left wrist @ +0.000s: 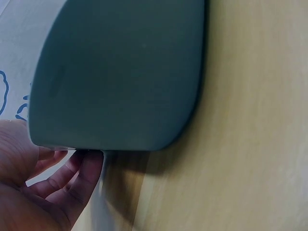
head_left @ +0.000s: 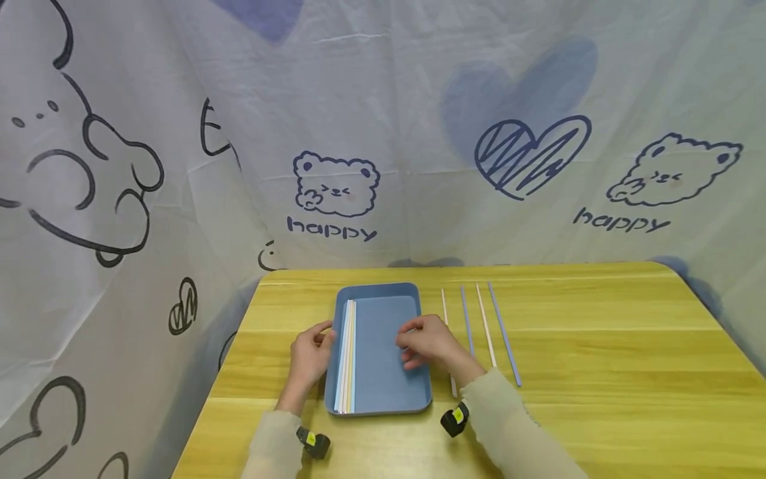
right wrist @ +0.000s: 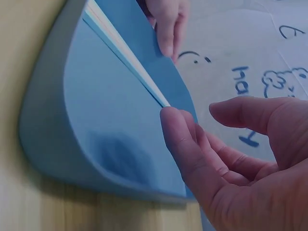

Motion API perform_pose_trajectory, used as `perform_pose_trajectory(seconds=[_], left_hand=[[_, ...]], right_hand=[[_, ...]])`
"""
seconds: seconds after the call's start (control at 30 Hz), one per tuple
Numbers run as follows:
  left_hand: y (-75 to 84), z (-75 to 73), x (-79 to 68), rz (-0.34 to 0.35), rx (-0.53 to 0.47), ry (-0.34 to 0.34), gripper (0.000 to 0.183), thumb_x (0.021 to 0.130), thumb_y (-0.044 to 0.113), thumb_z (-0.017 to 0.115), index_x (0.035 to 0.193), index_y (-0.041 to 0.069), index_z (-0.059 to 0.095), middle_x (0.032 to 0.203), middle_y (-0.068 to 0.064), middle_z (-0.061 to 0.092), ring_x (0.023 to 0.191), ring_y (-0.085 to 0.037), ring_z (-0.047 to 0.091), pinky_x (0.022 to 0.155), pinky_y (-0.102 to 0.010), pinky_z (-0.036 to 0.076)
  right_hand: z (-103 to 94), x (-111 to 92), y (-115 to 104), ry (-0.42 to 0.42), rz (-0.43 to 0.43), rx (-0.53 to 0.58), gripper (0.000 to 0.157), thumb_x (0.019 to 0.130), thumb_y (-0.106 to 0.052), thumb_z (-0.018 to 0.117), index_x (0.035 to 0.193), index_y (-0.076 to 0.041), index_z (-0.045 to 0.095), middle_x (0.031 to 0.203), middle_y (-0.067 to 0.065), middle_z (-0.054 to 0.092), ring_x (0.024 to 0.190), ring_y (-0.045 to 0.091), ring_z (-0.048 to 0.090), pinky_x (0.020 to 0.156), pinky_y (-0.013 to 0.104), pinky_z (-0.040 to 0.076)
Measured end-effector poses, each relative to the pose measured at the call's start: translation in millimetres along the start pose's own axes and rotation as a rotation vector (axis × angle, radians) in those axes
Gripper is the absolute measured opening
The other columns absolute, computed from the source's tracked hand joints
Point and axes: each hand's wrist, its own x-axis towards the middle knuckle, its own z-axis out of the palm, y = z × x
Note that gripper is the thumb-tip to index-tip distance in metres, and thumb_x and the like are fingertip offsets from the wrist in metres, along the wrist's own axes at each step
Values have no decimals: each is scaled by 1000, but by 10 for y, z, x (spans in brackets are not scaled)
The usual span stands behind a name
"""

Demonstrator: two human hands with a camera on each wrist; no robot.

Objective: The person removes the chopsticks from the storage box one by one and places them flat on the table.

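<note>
A shallow blue-grey tray (head_left: 383,386) lies on the table, with several thin pale sticks (head_left: 347,359) in white, yellow and light blue side by side along its left wall. My left hand (head_left: 310,359) grips the tray's left edge; in the left wrist view its fingers (left wrist: 89,175) curl against that edge. Above the tray's right part hovers my right hand (head_left: 431,342). Its thumb (right wrist: 236,113) and forefinger stand apart in the right wrist view, holding nothing. Right of the tray lie several more sticks, pinkish (head_left: 485,322) and blue-violet (head_left: 505,332), partly hidden by my right forearm.
The yellow wood-grain table (head_left: 598,372) extends to the right. Behind it and along the left hangs a pale cloth (head_left: 419,199) printed with bears and hearts. A small black device (head_left: 455,419) sits at each wrist.
</note>
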Motion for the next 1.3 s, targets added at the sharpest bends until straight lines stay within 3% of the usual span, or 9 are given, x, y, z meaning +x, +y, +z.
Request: perform_pose_trajectory(seconds=[0.27, 0.8, 1.3], left_hand=[[-29, 19, 7, 11, -5, 4, 32, 104, 11, 66, 133, -1, 71, 95, -19, 75, 77, -19, 65, 62, -27, 52], [-28, 9, 7, 22, -4, 14, 32, 103, 10, 66, 132, -2, 71, 94, -20, 75, 78, -20, 67, 62, -27, 53], [-28, 9, 4, 17, -6, 17, 31, 103, 10, 67, 131, -1, 72, 94, -20, 76, 79, -20, 68, 62, -26, 53]], right_hand=[[255, 36, 23, -19, 14, -15, 38, 89, 0, 68, 125, 12, 65, 95, 28, 73, 61, 18, 67, 61, 38, 64], [691, 76, 196, -56, 29, -16, 31, 86, 4, 69, 116, 11, 66, 85, 25, 74, 60, 21, 70, 59, 42, 64], [860, 43, 269, -72, 32, -1, 23, 87, 3, 72, 110, 9, 67, 85, 27, 75, 59, 24, 73, 57, 44, 64]])
